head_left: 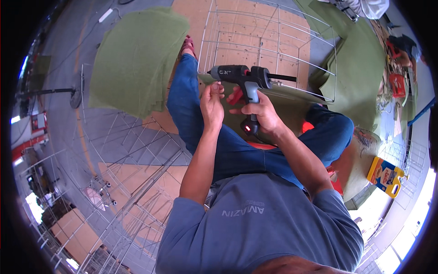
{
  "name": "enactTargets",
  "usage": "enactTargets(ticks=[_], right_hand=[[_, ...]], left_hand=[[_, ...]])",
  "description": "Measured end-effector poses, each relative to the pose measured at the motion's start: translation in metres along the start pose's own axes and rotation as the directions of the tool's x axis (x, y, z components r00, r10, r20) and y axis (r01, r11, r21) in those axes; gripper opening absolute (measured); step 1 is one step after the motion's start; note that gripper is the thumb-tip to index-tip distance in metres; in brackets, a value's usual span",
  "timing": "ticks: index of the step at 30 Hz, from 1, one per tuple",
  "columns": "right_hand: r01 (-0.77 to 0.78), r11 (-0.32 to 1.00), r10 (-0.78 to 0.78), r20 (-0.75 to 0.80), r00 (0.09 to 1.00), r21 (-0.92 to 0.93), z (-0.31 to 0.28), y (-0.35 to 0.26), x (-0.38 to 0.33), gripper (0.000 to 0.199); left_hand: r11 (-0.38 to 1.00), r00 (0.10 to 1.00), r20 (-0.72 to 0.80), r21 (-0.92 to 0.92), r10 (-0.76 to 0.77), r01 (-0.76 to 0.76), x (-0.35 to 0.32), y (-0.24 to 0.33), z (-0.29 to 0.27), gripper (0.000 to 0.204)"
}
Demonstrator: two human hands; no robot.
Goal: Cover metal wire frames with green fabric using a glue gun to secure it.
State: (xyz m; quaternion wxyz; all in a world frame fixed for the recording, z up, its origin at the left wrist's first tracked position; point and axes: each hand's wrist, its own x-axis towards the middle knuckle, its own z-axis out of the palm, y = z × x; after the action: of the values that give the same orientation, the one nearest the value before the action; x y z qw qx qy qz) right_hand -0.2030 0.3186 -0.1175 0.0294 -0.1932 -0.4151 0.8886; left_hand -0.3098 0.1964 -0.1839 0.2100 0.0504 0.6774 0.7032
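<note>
In my right hand (262,112) is a black and grey glue gun (235,73) with a red trigger, gripped by its handle. A dark stick (283,77) juts from its rear, and a small red light glows at the handle's base. The nozzle points left. Just below it, my left hand (212,105) is closed, thumb and fingertips together near the frame's edge; what they pinch, if anything, is too small to make out. A metal wire frame (279,48) stands before me between my legs. Green cloth (285,109) lies along its near side, partly hidden by the gun.
A stack of green cloth sheets (132,64) lies at the left, with more green cloth (358,82) at the right. Several wire frames (137,192) crowd the lower left. A yellow and blue jug (385,177) stands at the right. Brown board (242,32) covers some floor.
</note>
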Motion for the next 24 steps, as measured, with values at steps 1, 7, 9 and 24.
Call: enactTargets(ticks=[1,7,9,24], right_hand=[[-0.009,1.0,0.009,0.008,1.0,-0.004,0.004,0.003,0.008,0.056],[-0.076,0.986,0.073,-0.024,0.997,-0.151,0.01,0.016,0.037,0.057],[-0.075,0.983,0.073,-0.017,0.997,-0.167,0.009,0.018,0.039,0.056],[-0.048,0.952,0.038,-0.039,0.999,-0.302,0.003,0.019,0.043,0.049]], left_hand=[[0.999,0.998,-0.046,-0.028,-0.032,0.031,0.005,-0.002,-0.003,0.039],[0.975,0.989,-0.066,-0.19,-0.131,0.116,0.021,-0.012,-0.017,0.035],[0.975,0.989,-0.06,-0.185,-0.132,0.119,0.022,-0.015,-0.02,0.034],[0.965,0.991,-0.046,-0.237,-0.123,0.109,0.025,-0.02,-0.016,0.034]])
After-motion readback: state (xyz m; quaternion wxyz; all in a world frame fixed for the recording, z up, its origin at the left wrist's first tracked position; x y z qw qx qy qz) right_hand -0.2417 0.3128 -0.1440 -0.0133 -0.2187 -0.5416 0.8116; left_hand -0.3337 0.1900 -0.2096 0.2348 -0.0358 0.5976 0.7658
